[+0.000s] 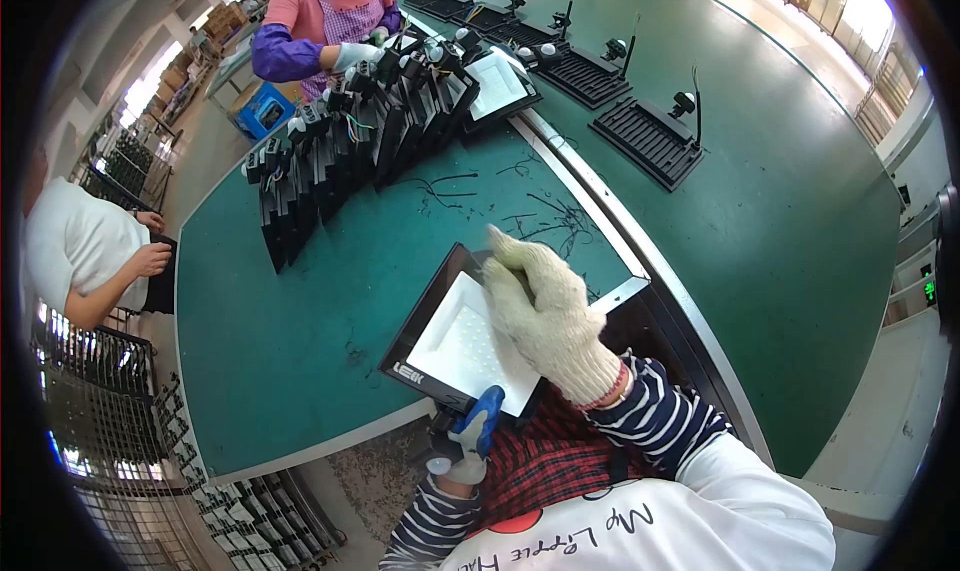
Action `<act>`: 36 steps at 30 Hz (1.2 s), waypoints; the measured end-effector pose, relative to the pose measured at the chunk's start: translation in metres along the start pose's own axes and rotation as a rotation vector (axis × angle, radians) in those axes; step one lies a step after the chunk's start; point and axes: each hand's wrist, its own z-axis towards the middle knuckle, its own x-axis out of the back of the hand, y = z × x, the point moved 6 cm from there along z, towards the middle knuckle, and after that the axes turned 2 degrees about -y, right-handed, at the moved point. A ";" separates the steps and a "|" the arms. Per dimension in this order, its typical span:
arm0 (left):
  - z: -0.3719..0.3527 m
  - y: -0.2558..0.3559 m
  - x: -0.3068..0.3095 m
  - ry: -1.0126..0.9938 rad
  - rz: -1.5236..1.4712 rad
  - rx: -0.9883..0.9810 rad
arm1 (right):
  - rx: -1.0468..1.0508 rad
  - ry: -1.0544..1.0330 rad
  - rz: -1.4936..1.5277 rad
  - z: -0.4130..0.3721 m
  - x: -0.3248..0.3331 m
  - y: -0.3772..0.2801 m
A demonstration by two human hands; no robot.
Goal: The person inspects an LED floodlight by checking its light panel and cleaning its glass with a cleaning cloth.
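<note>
A black LED floodlight with a white reflector and rows of small LEDs is tilted at the near edge of the green table. My left hand, in a blue and white glove, is closed on its lower edge, beside a black fitting with a white dome. My right hand, in a white knitted glove, lies over the floodlight's right side with fingers curled together. It covers that edge, and its fingertips are partly hidden.
A row of black floodlights stands on the green table, near a co-worker's gloved hands. Cut black cable pieces lie scattered. Across the metal rail, more floodlights lie face down. Another person stands at left.
</note>
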 end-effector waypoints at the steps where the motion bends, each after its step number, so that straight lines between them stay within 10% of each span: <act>1: 0.005 0.011 -0.002 -0.022 0.082 -0.059 | 0.018 -0.007 0.021 0.006 -0.005 -0.005; 7: -0.006 -0.005 -0.001 0.041 0.102 0.016 | -0.285 -0.274 0.438 0.005 -0.002 -0.006; 17: 0.003 -0.009 -0.008 0.069 -0.023 0.091 | -0.136 -0.304 -0.548 -0.067 0.050 0.020; 30: 0.006 0.022 -0.007 0.139 -0.079 0.264 | 0.222 -0.255 -0.532 0.000 0.001 -0.027; 36: 0.005 0.022 -0.011 0.140 -0.130 0.283 | 0.014 -0.274 -0.642 -0.047 0.037 0.016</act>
